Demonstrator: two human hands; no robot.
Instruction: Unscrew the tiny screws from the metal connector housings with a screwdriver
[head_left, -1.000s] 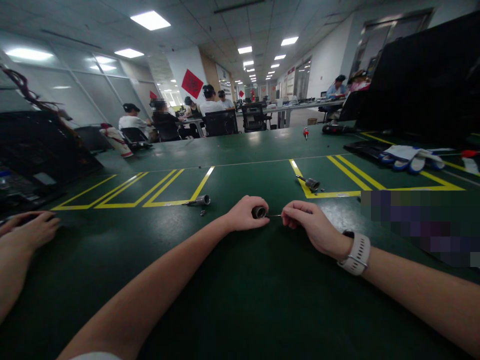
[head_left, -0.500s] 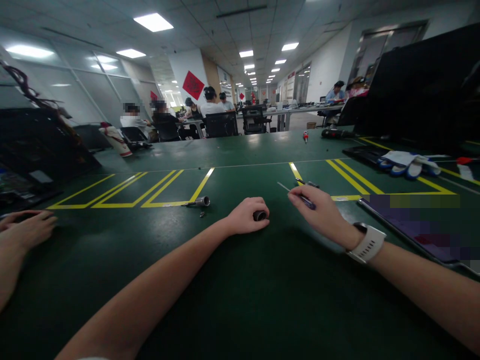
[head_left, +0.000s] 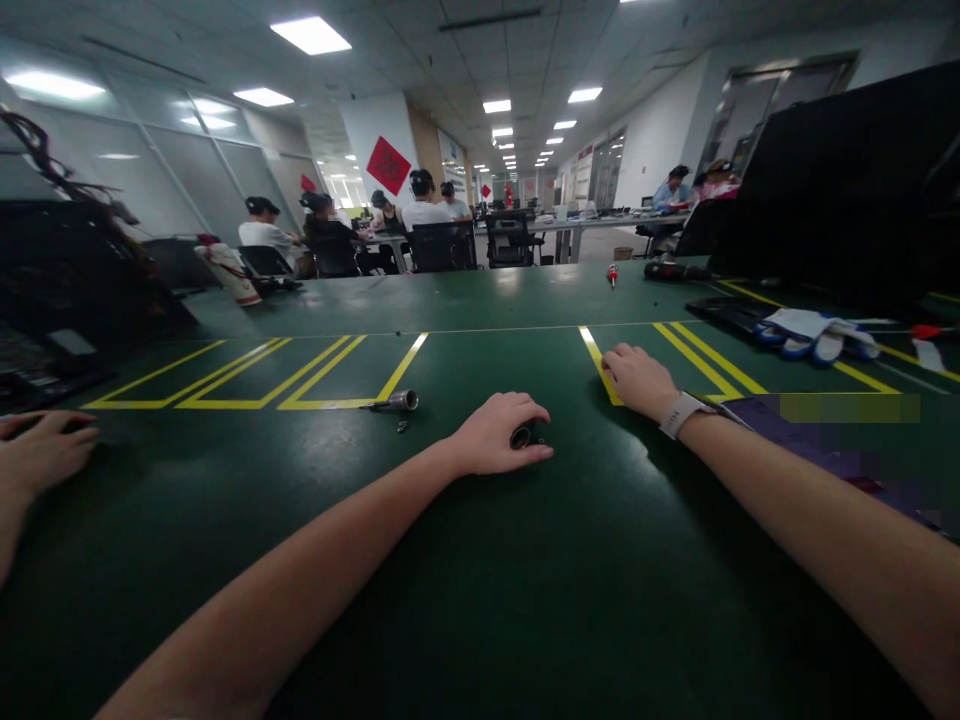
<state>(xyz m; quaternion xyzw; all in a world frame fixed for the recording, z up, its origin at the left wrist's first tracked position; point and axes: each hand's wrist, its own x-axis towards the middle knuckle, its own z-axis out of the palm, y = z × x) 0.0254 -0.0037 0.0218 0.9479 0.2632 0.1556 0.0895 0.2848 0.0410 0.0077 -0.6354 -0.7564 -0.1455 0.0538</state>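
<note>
My left hand (head_left: 501, 432) lies on the green table, curled round a dark, hollow cylindrical metal part (head_left: 520, 437) whose open end faces me. Its thumb and forefinger stand apart at the tips; the other fingers are hidden behind. My right hand (head_left: 637, 375), with a pale watch strap at the wrist, reaches over a yellow tape line. Its fingers are bent down to the table, and whatever they hold is hidden. Left of my hands lies a silvery metal cylinder (head_left: 405, 400) with a thin shaft, with small bits (head_left: 402, 427) just below it.
Another person's hand (head_left: 49, 450) rests at the left edge. White-and-blue gloves (head_left: 817, 333) lie at right, beyond a blurred-out flat device (head_left: 810, 440). Farther back are a red-handled tool (head_left: 613, 275) and a dark power tool (head_left: 675, 271). Yellow tape marks the table.
My right hand has moved forward and right, and the thin screwdriver in it no longer shows. The left thumb and forefinger have spread apart around the dark metal part.
</note>
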